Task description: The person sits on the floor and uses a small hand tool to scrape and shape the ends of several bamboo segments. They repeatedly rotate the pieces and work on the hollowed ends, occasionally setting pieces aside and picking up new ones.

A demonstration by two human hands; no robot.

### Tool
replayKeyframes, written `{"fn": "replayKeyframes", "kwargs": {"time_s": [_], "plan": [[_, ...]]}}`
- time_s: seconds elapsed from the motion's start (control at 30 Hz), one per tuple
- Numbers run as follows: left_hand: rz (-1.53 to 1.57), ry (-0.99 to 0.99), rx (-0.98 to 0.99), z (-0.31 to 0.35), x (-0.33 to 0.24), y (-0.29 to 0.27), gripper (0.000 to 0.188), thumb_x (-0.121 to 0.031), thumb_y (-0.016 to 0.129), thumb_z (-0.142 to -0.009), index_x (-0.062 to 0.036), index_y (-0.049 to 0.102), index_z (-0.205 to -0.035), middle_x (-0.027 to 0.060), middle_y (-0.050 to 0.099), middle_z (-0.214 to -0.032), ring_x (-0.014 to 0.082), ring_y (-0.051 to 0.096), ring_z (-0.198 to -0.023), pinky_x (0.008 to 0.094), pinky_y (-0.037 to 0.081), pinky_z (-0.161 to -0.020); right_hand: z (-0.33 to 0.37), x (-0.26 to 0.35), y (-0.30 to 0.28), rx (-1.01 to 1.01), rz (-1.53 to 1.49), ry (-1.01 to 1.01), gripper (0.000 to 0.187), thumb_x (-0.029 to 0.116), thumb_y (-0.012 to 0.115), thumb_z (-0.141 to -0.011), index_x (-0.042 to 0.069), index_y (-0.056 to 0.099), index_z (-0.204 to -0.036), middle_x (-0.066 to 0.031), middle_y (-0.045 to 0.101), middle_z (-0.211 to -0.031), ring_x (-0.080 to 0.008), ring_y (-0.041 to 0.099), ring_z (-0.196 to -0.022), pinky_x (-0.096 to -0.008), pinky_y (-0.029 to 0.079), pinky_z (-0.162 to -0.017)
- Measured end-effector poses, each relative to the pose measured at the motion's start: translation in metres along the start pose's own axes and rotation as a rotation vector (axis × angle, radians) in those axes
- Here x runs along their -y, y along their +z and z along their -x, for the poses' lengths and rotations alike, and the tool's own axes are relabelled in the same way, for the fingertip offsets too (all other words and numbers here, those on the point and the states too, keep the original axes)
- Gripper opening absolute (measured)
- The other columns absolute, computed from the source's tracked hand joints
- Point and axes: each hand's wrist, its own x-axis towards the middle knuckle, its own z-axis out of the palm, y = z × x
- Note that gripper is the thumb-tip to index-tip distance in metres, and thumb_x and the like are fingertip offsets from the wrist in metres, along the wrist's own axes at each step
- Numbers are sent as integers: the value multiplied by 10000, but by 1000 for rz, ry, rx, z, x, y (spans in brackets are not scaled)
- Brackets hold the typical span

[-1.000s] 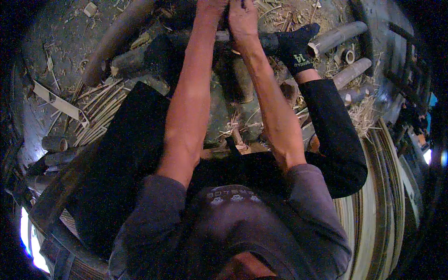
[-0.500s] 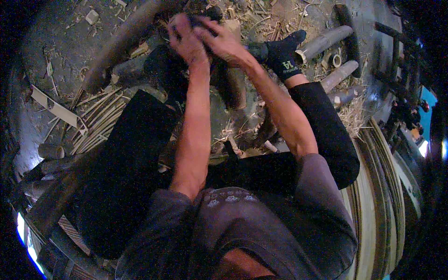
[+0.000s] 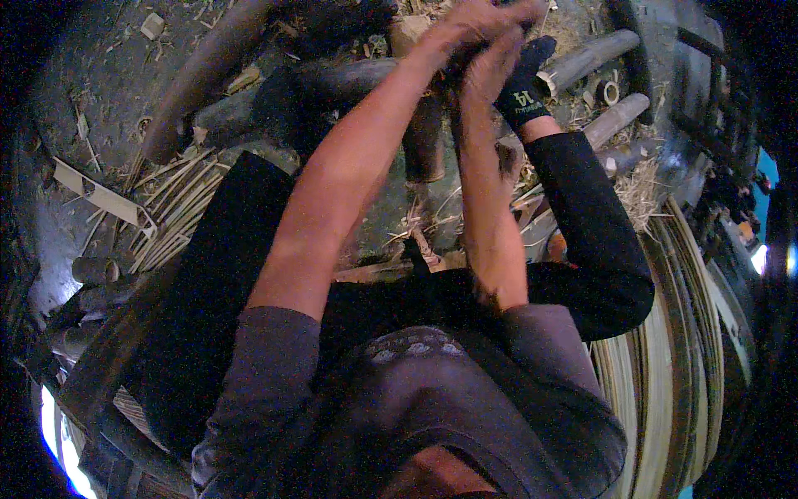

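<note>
My left hand (image 3: 475, 25) and my right hand (image 3: 494, 70) are close together at the top of the view, beside my right foot in a dark sock (image 3: 520, 91). Motion blurs the fingers of both. A dark patch shows between the hands, but I cannot tell whether it is a held thing or shadow. Beneath my left forearm a thick, dark round pole (image 3: 353, 78) lies across the floor. A shorter brown round piece (image 3: 425, 154) with a pale cut end points toward me between my forearms.
Thin split strips (image 3: 179, 204) and a flat pale slat (image 3: 104, 200) lie at the left. Cut poles (image 3: 592, 61) and a pale ring (image 3: 611, 91) are beyond my right foot. Long strips (image 3: 657, 349) are stacked by my right side. Shavings (image 3: 640, 191) litter the floor.
Both hands have swung to the right, from the middle of the far pieces to beside my right foot. My left forearm now slants across the dark pole.
</note>
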Motion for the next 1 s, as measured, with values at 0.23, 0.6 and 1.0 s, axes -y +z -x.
{"fn": "replayKeyframes", "kwargs": {"time_s": [0.23, 0.6, 1.0], "plan": [[-517, -50, 353, 6, 28, 55, 511, -527, 594, -793, -63, 613, -1007, 93, 621, -964, 195, 585, -866, 359, 458, -797, 34, -11, -16, -206, -404, 302, 605, 480, 301, -953, 7, 323, -1329, -180, 391, -1318, -255, 396, -1200, -341, 322, -1001], [-99, -81, -1083, 52, -32, -25, 590, -389, 556, -879, -33, 405, -1325, 151, 392, -1357, 285, 394, -1234, 415, 370, -978, -10, 45, 59, 725, -127, 356, 550, 420, 295, -967, 10, 370, -1326, -157, 412, -1344, -259, 387, -1237, -342, 284, -1046], [181, 369, -1588, 137, -2, -25, 427, -362, 510, -916, 14, 462, -1115, 128, 560, -1035, 202, 515, -953, 328, 422, -834, 28, 24, 66, 1368, 151, 102, 496, 446, 461, -908, 95, 511, -1255, -99, 527, -1263, -232, 482, -1160, -332, 347, -999]]}}
